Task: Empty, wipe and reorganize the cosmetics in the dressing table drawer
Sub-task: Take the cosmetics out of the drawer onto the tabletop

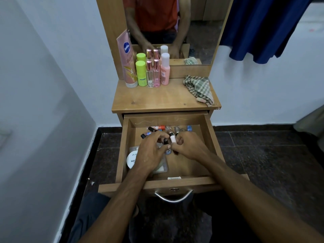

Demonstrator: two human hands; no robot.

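Note:
The wooden drawer (208, 130) is pulled out below the dressing table top (163, 99). Both my hands are inside it. My left hand (150, 149) curls its fingers around small nail polish bottles, one with a black cap (165, 141). My right hand (188, 146) grips a small bottle with a pale pink-white cap (172, 139). Several more little bottles (157, 128) lie along the drawer's back wall. A round white nail-product tub (131, 159) and a clear flat packet (161, 168) lie under my left wrist.
On the table top stand a pink lotion tube (127, 67), a green bottle (141, 73), two clear perfume bottles (152, 74) and a pink bottle (165, 71). A checked cloth (199, 87) lies at the right. A mirror (192, 28) rises behind. Blue fabric (259, 28) hangs at the right.

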